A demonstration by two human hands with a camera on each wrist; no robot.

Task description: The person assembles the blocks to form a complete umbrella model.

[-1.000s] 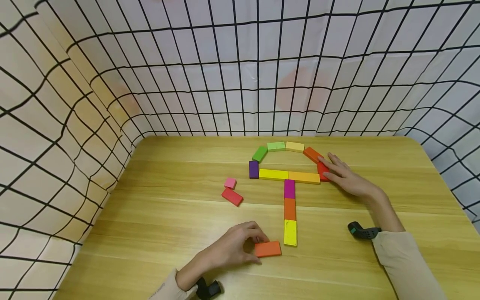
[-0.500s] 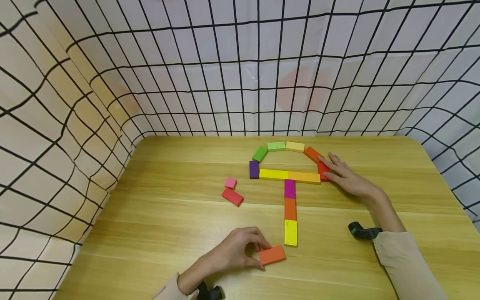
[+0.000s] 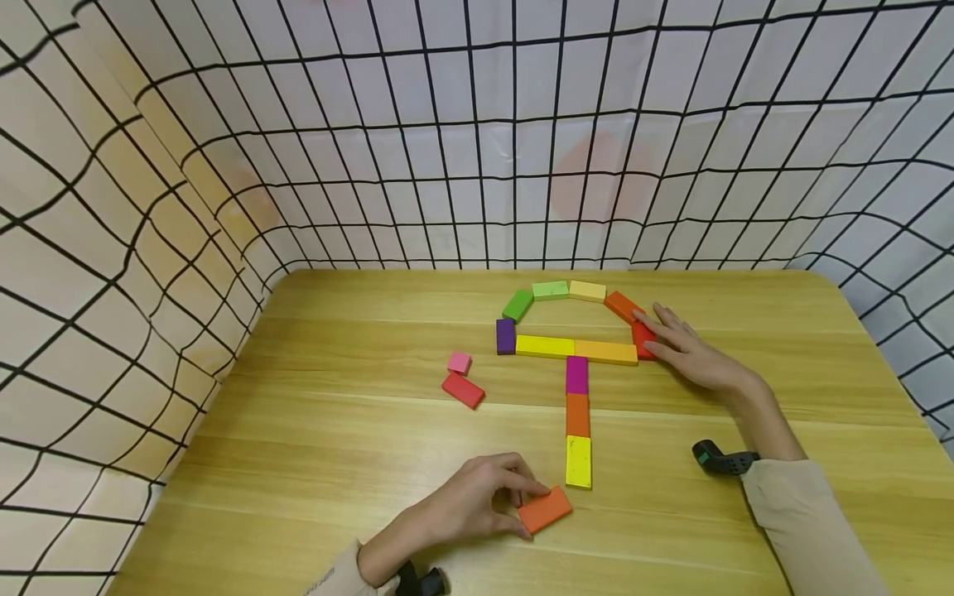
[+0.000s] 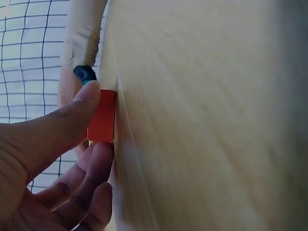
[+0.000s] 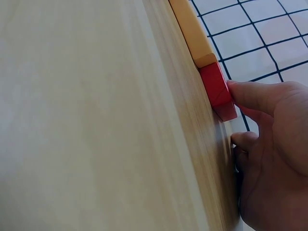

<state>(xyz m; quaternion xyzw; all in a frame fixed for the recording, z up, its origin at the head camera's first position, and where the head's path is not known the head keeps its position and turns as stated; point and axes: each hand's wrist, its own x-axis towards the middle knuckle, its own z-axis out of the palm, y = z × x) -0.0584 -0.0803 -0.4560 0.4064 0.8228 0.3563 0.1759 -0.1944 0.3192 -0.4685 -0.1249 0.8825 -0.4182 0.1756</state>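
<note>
My left hand (image 3: 477,501) pinches an orange block (image 3: 545,510) between thumb and fingers. The block lies slanted, low over or on the table, just below the yellow block (image 3: 578,462) that ends a vertical row. Above that yellow block come an orange-red block (image 3: 577,415) and a magenta block (image 3: 577,375). My right hand (image 3: 693,354) rests with fairly straight fingers at the red block (image 3: 643,341) on the right end of an arch. In the right wrist view the thumb touches that block's side.
A yellow bar (image 3: 545,346) and an amber bar (image 3: 606,353) form the arch's base. Purple (image 3: 505,337), green, cream and orange blocks curve above. A pink block (image 3: 459,362) and a red block (image 3: 463,390) lie to the left. Black-lined sheets (image 3: 477,149) stand around the table (image 3: 335,463).
My left hand has moved slightly right and toward me with the orange block, which has turned so its right end points farther away. The right hand stays still.
</note>
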